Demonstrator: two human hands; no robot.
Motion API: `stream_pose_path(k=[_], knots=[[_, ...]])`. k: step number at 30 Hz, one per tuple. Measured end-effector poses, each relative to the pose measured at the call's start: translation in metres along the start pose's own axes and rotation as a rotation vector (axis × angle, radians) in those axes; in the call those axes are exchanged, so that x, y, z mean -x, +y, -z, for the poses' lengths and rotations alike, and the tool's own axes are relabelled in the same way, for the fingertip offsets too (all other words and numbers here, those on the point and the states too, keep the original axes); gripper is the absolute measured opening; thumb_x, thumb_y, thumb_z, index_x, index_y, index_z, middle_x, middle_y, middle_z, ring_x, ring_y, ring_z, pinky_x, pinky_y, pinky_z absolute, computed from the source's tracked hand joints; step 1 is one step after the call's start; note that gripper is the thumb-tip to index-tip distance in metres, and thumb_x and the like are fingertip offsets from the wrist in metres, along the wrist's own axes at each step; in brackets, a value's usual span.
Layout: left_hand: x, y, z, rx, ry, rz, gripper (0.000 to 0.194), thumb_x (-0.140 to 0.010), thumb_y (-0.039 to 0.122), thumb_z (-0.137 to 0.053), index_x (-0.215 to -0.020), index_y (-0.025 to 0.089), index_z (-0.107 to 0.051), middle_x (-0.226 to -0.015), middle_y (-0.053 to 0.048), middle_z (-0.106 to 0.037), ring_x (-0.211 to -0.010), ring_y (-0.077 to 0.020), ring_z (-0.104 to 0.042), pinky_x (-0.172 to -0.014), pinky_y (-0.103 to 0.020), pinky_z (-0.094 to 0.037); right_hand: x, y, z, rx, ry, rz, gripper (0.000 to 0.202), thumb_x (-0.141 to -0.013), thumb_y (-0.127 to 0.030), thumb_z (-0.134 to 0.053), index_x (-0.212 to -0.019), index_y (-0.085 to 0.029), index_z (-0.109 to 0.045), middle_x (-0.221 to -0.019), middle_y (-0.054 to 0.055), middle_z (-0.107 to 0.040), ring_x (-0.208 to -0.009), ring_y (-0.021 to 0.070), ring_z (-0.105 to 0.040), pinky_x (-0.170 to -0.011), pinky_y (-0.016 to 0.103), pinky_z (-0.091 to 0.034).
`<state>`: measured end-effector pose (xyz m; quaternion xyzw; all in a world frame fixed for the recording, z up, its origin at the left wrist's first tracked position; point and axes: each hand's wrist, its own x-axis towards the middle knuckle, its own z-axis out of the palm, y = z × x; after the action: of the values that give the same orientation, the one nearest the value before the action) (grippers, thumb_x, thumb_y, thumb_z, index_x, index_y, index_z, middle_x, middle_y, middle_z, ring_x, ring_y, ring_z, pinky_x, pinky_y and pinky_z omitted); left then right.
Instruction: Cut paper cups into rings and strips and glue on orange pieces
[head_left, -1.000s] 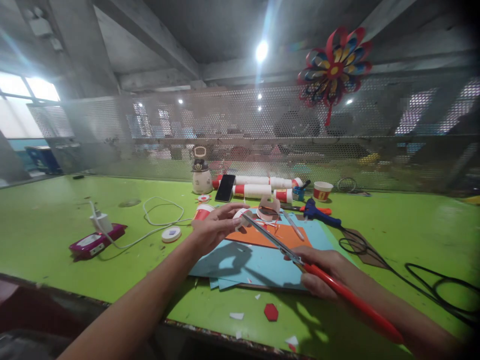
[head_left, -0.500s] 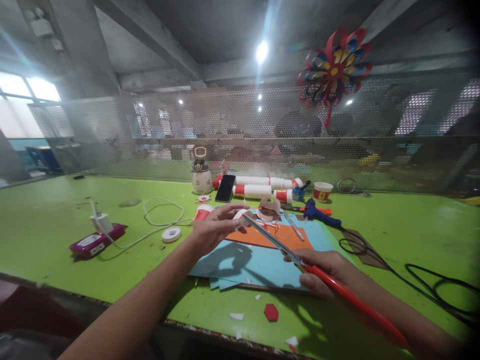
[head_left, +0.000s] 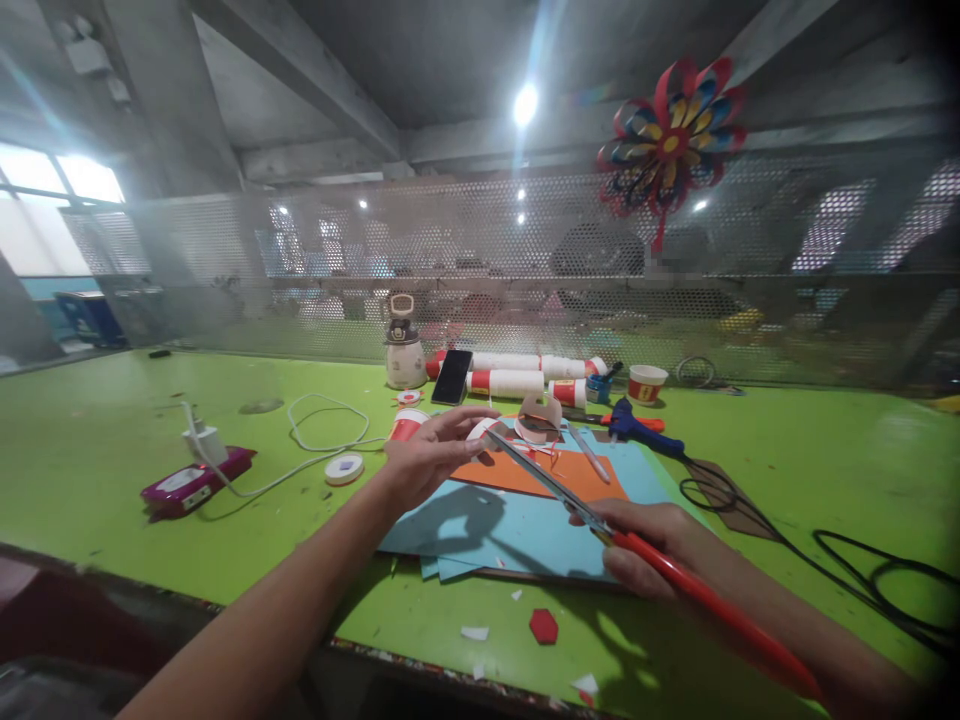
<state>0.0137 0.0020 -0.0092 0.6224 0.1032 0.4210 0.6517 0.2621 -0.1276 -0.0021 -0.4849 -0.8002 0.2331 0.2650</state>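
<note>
Bright windows [head_left: 60, 175] stand left of a perforated metal screen [head_left: 450, 230].

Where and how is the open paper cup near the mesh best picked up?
Grip the paper cup by its side wall below the rim, probably from the right. It stands upright and tapers downward, so the rim should resist slipping; the blue jar is to its left, the glue gun in front.

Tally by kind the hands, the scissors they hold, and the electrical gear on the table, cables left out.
Hands: 2 (left hand, right hand)
Scissors: 1
Smartphone: 1
Glue gun: 1
Power strip: 1
Charger plug: 1
Total: 7
</note>
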Motion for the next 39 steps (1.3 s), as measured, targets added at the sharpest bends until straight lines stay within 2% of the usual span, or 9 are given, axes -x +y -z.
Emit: stream_pose_path(k=[10, 14, 21, 28, 32, 39], knots=[[0.0002, 0.0006, -0.0008, -0.011, 0.001, 0.007, 0.037, -0.071, 0.018, -0.072, -0.108, 0.020, -0.069, -0.107, -0.010, -0.065, -0.094, -0.0215, -0.057, -0.082, -0.036, -0.046, 0.0003, 0.0061, -0.0025, -0.001, 0.003, -0.008, 0.057, -0.087, -0.068, -0.042, -0.102, -0.020, -0.067, -0.067, -0.001, -0.043, -0.060, 0.0139, -0.036, -0.052, 0.025, -0.030], [0.0004, 0.0003, -0.0009, -0.011, -0.004, -0.003, 0.036, -0.072, 0.018, -0.071, -0.108, 0.021, -0.069, -0.106, -0.010, -0.065, -0.094, -0.0215, -0.056, -0.081, -0.036, -0.046, 0.0003, 0.0056, -0.0031, 0.002, 0.013, -0.010, 0.058, -0.085, -0.069, -0.044, -0.101, -0.018, -0.068, -0.064, -0.003, -0.039, -0.057, 0.0130, -0.032, -0.051, 0.025, -0.028], [0.0003, 0.0001, -0.0008, -0.007, -0.008, -0.002, 0.035, -0.072, 0.017, -0.071, -0.107, 0.021, -0.070, -0.105, -0.009, -0.066, -0.091, -0.0206, -0.057, -0.082, -0.036, -0.046, 0.0004, 0.0019, -0.0028, 0.002, 0.009, -0.012, 0.050, -0.087, -0.063, -0.046, -0.095, -0.018, -0.067, -0.064, -0.003, -0.038, -0.057, 0.0126, -0.032, -0.051, 0.024, -0.029], [-0.0002, 0.0004, -0.0005, -0.005, -0.006, 0.004, 0.036, -0.072, 0.016, -0.071, -0.108, 0.020, -0.069, -0.104, -0.009, -0.066, -0.092, -0.0205, -0.057, -0.081, -0.036, -0.046, 0.0002, 0.0040, -0.0026, 0.003, 0.019, -0.005, 0.055, -0.086, -0.067, -0.046, -0.097, -0.018, -0.068, -0.063, -0.004, -0.036, -0.057, 0.0123, -0.031, -0.050, 0.024, -0.029], [-0.0003, 0.0006, -0.0006, -0.005, -0.012, 0.006, 0.035, -0.072, 0.017, -0.071, -0.107, 0.021, -0.070, -0.104, -0.009, -0.066, -0.092, -0.0208, -0.057, -0.081, -0.036, -0.046, -0.0011, 0.0047, -0.0035, 0.009, 0.023, 0.011, 0.057, -0.087, -0.068, -0.043, -0.091, -0.017, -0.068, -0.062, -0.004, -0.035, -0.056, 0.0120, -0.030, -0.049, 0.024, -0.028], [-0.0001, 0.0006, -0.0009, -0.009, -0.003, 0.021, 0.036, -0.072, 0.018, -0.072, -0.107, 0.020, -0.069, -0.103, -0.009, -0.065, -0.092, -0.0209, -0.056, -0.082, -0.036, -0.046, -0.0016, 0.0044, -0.0039, 0.033, 0.016, 0.009, 0.048, -0.089, -0.061, -0.045, -0.085, -0.018, -0.066, -0.062, -0.004, -0.034, -0.057, 0.0125, -0.031, -0.051, 0.024, -0.029]])
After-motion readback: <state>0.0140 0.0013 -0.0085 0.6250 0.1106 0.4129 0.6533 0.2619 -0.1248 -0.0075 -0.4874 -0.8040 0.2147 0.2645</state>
